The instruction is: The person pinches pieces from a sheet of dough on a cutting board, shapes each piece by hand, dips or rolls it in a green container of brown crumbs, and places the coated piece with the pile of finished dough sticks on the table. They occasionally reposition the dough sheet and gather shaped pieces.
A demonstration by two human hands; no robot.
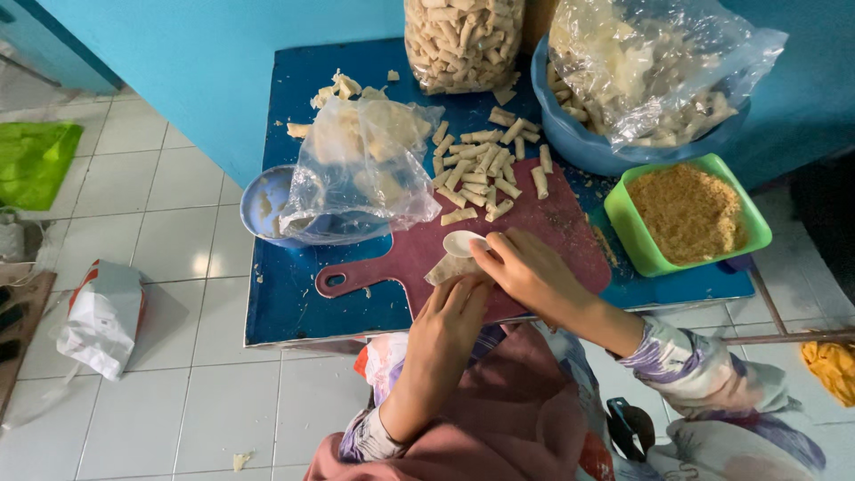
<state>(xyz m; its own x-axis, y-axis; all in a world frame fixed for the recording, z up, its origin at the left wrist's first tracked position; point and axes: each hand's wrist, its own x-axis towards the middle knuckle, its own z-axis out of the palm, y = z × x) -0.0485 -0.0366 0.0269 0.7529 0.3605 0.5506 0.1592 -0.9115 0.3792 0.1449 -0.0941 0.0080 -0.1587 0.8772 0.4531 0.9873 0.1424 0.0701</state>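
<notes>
Pressing a thin dough sheet point(448, 269) flat on the dark red cutting board point(543, 218), left hand point(452, 312) has fingers spread open on it. Right hand point(525, 267) has its grip closed on a white spoon point(465, 242) over the sheet. Finished rolls point(481, 169) are piled behind; this one looks unrolled. Sheet sits near the worktop point(294, 303) front edge; little open room, bowls crowd the sides.

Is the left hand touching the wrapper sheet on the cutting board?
Touching. Head view shows left hand fingertips resting on the pale wrapper sheet on the maroon cutting board.
</notes>
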